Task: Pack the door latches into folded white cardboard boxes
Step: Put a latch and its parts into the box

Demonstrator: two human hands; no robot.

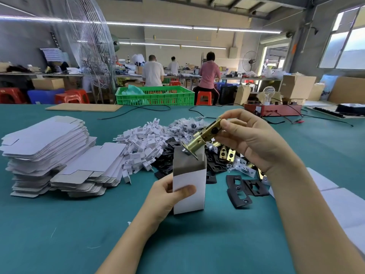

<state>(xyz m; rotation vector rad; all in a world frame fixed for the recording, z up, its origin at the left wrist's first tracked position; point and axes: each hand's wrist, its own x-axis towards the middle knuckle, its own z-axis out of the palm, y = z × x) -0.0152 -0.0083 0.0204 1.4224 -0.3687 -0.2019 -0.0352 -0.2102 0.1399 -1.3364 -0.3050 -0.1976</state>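
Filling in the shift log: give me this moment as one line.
step: latch going in | left hand: holds open white box | right hand: holds brass latch tilted over box mouth

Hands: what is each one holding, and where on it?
The right hand holds a brass door latch by its rear end. The left hand holds the open white box by its lower side.

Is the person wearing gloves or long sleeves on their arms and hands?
No. Both hands, the left hand and the right hand, are bare, with no gloves. Both forearms are bare too, right to the picture's edge, so no sleeves show. No rings, watch or bracelets can be seen. The fingernails look short and plain.
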